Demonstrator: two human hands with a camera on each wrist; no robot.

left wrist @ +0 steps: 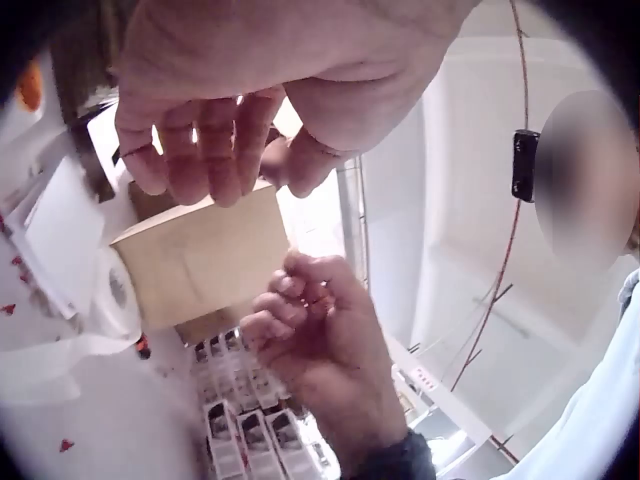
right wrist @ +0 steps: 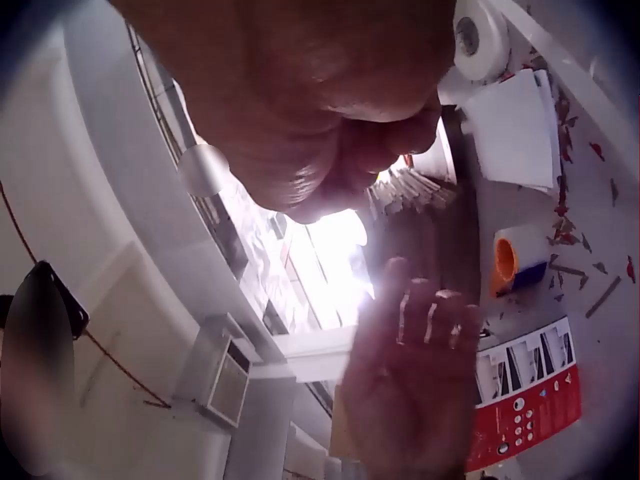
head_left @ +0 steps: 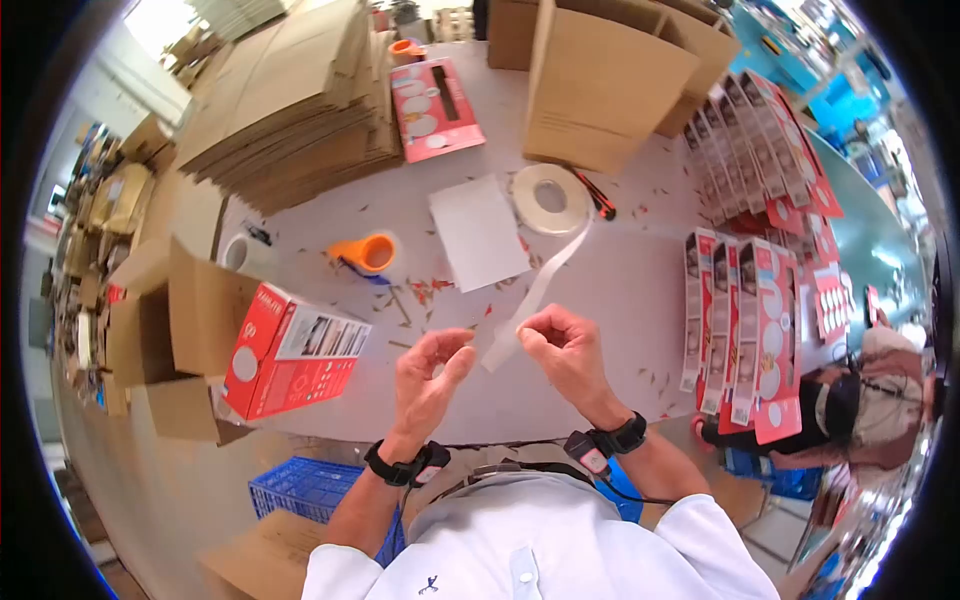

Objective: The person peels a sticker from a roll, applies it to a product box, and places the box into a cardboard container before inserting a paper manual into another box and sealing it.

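The left hand (head_left: 430, 375) hung above the bench (head_left: 630, 320) near its front edge, fingers loosely bent and released, the thumb tip apart from the forefinger. The right hand (head_left: 565, 355), level with it, had its fingers clenched, the thumb against the forefinger. A white strip of tape (head_left: 540, 290) ran from its roll (head_left: 552, 224), right of the bench's middle, towards the front edge; its loose end showed between the hands, probably below their fingertips, though blur made the height hard to judge. Left of the roll lay white sheets (head_left: 478, 233); touching its right side was a cutter (head_left: 598, 195). An orange tape holder (head_left: 347, 249) sat towards the left edge. A red box (head_left: 290, 360) stood by the front left corner, stacked cardboard (head_left: 290, 90) filled the far left corner, tall brown boxes (head_left: 610, 90) stood along the far edge, and printed cartons (head_left: 765, 330) lined the right edge.
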